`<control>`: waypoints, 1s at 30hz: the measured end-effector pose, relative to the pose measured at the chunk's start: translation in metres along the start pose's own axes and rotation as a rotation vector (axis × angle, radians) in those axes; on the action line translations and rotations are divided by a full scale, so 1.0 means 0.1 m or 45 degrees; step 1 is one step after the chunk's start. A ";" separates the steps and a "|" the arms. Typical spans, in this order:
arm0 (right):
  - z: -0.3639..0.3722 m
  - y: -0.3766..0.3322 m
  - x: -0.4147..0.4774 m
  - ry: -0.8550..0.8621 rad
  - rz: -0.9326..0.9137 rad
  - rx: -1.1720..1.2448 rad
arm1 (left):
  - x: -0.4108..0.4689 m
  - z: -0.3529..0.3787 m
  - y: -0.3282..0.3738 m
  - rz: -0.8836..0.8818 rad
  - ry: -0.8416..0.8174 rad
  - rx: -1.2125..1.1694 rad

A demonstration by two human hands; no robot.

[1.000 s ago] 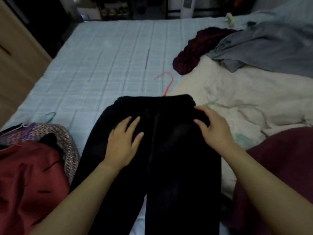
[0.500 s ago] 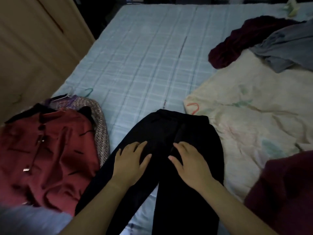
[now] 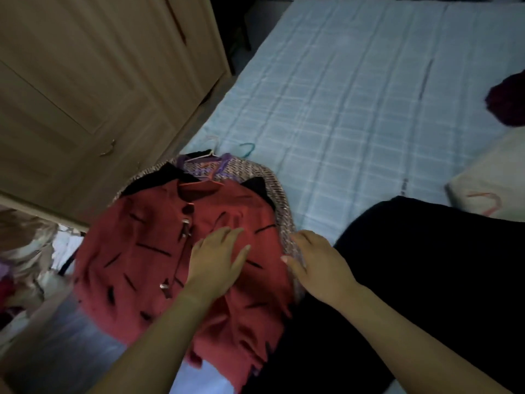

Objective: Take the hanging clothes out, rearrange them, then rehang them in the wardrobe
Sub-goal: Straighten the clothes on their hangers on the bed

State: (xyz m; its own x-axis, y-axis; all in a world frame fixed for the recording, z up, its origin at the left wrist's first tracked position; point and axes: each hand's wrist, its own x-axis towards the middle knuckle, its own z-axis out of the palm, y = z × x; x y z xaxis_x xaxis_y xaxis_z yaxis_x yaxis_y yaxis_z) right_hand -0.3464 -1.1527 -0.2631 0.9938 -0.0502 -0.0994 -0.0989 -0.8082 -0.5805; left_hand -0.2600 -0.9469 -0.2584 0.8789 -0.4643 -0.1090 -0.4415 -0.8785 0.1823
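A red jacket (image 3: 147, 251) with black dashes lies on a hanger at the near left of the bed, on top of a purple-grey tweed garment (image 3: 255, 172). My left hand (image 3: 218, 260) rests flat on the red jacket with its fingers spread. At the jacket's right edge my right hand (image 3: 318, 263) has its fingers curled over the tweed hem. The black trousers (image 3: 426, 268) lie flat just right of both hands.
The light blue checked bedsheet (image 3: 355, 109) stretches ahead. A wooden wardrobe door (image 3: 85, 81) stands at left. A cream blanket (image 3: 494, 177) with a red hanger (image 3: 488, 200) and a dark maroon garment (image 3: 508, 100) lie at right. A teal hanger hook (image 3: 247, 147) pokes out behind the tweed.
Both hands left the black trousers and moved left onto the red jacket pile. The view swung left toward the wardrobe.
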 end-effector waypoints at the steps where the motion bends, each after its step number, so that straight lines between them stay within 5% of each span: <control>1: 0.17 -0.14 0.22 0.004 0.011 0.001 | 0.10 -0.03 -0.32 0.011 -0.005 0.020; 7: 0.92 -0.59 1.56 -0.087 0.077 -0.084 | 0.70 -0.17 -2.02 -0.053 -0.002 0.014; 11: 1.16 -0.57 2.22 -0.058 0.183 -0.168 | 1.20 -0.10 -2.56 -0.089 0.006 -0.022; 20: 1.48 -0.35 2.69 -0.180 0.453 -0.326 | 1.80 0.41 -2.87 -0.200 -0.191 0.101; 30: 0.88 -0.79 1.96 0.233 0.154 0.222 | 1.33 -0.41 -2.54 -0.008 0.137 -0.388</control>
State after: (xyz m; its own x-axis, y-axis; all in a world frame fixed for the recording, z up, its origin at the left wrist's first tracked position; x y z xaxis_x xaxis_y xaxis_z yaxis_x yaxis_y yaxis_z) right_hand -0.1481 -1.0475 -0.3077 0.9654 -0.2581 -0.0375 -0.2085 -0.6774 -0.7055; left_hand -0.0234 -0.7806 -0.2791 0.9028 -0.4300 -0.0102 -0.3757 -0.8001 0.4677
